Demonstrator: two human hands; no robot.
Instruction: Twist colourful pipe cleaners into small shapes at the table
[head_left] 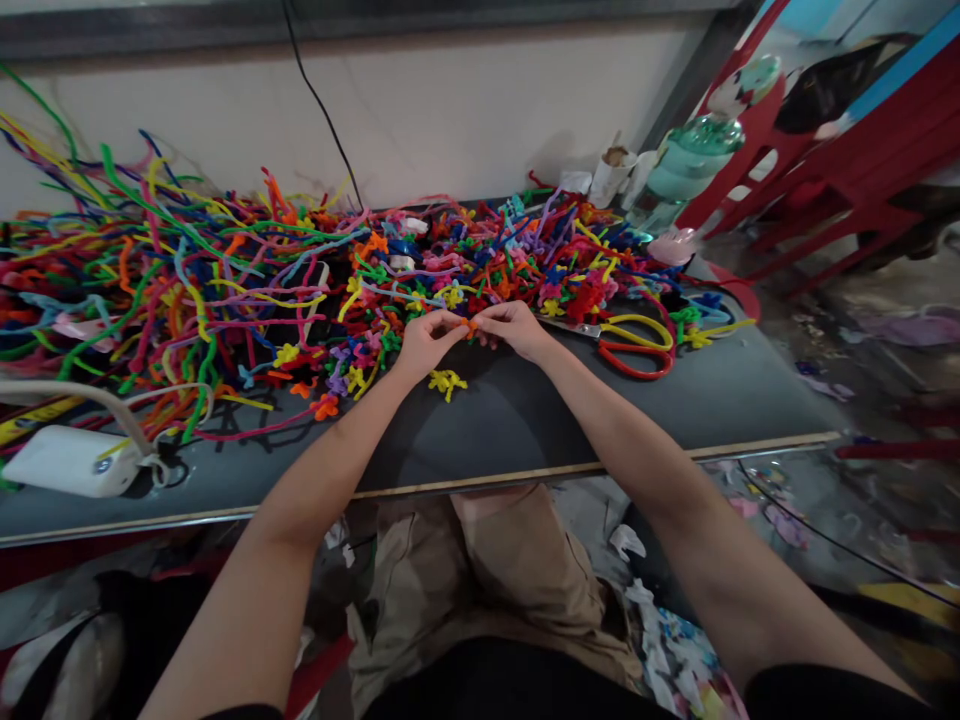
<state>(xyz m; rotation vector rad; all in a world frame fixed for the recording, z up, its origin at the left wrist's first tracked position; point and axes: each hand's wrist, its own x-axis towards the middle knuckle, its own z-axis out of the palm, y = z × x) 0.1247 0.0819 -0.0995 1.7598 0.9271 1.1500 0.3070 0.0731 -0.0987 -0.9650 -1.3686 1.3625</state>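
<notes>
My left hand (424, 341) and my right hand (511, 328) meet over the dark table (525, 430), fingertips pinching a small orange pipe cleaner piece (469, 325) between them. A yellow twisted pipe cleaner shape (446, 382) lies on the table just below my hands. Behind them spreads a big heap of coloured pipe cleaners (225, 280), with many small twisted shapes (525, 265) piled in the middle and right.
Red and yellow handled scissors (634, 345) lie right of my right hand. A white power bank (71, 462) with a cable sits at the front left. A teal jar (686, 160) and red plastic chairs (840, 170) stand at the back right. Paper scraps litter the floor.
</notes>
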